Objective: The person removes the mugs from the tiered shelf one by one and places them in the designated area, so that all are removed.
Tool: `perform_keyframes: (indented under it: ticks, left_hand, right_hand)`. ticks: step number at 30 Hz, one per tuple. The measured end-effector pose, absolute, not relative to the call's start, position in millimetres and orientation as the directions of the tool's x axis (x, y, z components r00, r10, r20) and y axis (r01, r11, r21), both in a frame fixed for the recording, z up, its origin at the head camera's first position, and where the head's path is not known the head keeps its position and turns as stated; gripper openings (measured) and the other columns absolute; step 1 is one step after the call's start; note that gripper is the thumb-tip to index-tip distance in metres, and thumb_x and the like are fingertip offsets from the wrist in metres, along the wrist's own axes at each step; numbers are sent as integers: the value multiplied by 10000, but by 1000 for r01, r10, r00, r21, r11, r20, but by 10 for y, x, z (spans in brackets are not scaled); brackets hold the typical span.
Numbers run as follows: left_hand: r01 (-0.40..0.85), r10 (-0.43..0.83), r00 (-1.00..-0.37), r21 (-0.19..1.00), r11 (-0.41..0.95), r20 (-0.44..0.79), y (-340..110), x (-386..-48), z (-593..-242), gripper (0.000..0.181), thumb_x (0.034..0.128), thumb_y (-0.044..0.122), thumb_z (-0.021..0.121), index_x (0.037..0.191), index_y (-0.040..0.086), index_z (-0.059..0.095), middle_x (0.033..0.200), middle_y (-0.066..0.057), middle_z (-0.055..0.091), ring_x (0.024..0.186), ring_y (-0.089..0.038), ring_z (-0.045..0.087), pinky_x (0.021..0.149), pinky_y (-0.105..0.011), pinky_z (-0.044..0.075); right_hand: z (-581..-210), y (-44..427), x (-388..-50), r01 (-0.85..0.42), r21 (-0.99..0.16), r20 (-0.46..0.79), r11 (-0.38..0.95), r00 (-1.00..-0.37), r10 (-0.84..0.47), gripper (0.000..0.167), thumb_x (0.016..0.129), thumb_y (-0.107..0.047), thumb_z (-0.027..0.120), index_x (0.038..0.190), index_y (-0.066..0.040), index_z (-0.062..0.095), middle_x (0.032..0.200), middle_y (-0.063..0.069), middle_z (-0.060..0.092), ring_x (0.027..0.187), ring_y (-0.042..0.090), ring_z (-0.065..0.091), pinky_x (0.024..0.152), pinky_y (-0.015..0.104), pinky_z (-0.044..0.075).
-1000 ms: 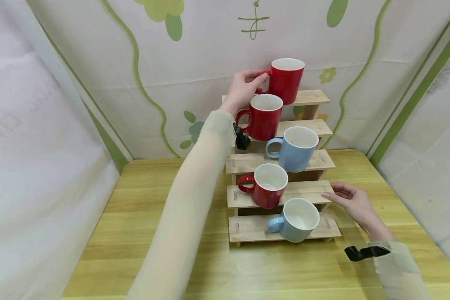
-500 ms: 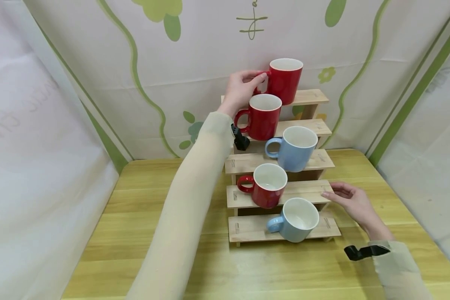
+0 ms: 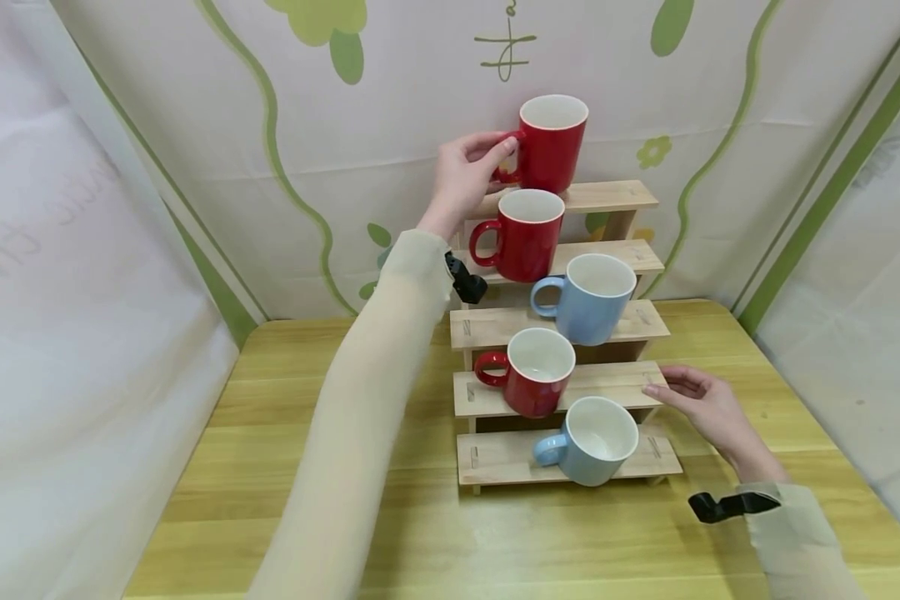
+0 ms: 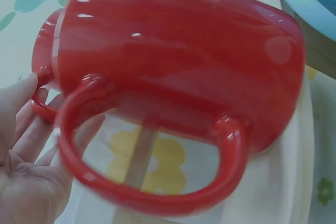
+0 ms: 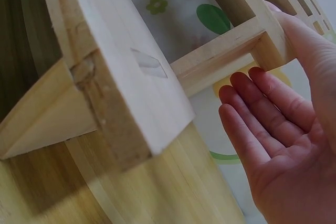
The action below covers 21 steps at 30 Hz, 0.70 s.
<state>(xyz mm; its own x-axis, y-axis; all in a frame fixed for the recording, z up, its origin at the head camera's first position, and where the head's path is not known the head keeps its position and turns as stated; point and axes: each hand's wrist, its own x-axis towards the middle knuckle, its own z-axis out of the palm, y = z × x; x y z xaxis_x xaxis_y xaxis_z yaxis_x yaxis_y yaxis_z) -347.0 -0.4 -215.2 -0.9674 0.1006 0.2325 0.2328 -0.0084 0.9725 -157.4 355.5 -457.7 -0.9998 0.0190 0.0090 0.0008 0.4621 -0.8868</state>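
Observation:
My left hand [image 3: 461,175] pinches the handle of a red mug [image 3: 549,154] at the top tier of a stepped wooden rack [image 3: 611,197]. Whether that mug's base touches the board cannot be told. In the left wrist view most of it hides behind a second red mug [image 4: 184,51], which stands one tier lower. My right hand [image 3: 708,408] holds the right end of the second-lowest board, thumb on top. Seen from the right wrist, its fingers [image 5: 257,135] reach beneath the board, fairly straight.
Below stand a blue mug [image 3: 594,302] on the middle tier, a red mug [image 3: 532,387] on the second-lowest and a light blue mug [image 3: 596,454] on the lowest. Their handles face left. The rack stands on a wooden table [image 3: 292,417] before a patterned cloth [image 3: 390,108].
My left hand has moved left and upward in the head view, carrying the top red mug with it. My right hand and the other mugs have kept their places.

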Motion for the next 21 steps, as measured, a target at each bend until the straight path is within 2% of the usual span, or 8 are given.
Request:
perform_keyframes:
  ticks: [9,13,21]
  left_hand:
    - [325,48,-943,943,-75,329,-277,-3411,-2010,280,935,228,759,1190,111,754,1118,-6,742,988,-273,689,780,-305,616]
    - [343,13,-939,936,-86,345,-422,-3357,-1960,277,932,215,763,1187,108,755,1118,-21,744,908,-262,675,776,-309,618]
    - [371,-44,-928,924,-88,369,-730,-3184,-1929,269,923,199,772,1173,100,759,1142,-72,736,905,-266,677,793,-331,618]
  right_hand:
    - [-4583,3569,-1592,-12,-887,24,462,-1000,19,526,967,-313,738,1329,31,572,1075,-169,676,988,-59,611,788,118,515]
    - [-4589,3570,-1603,-19,-888,30,459,-999,16,525,967,-306,740,1329,36,571,1073,-166,680,989,-60,612,788,118,517]
    - [-4592,3570,-1611,-21,-888,30,460,-999,12,544,969,-305,738,1341,49,560,1076,-173,673,990,-67,608,787,116,516]
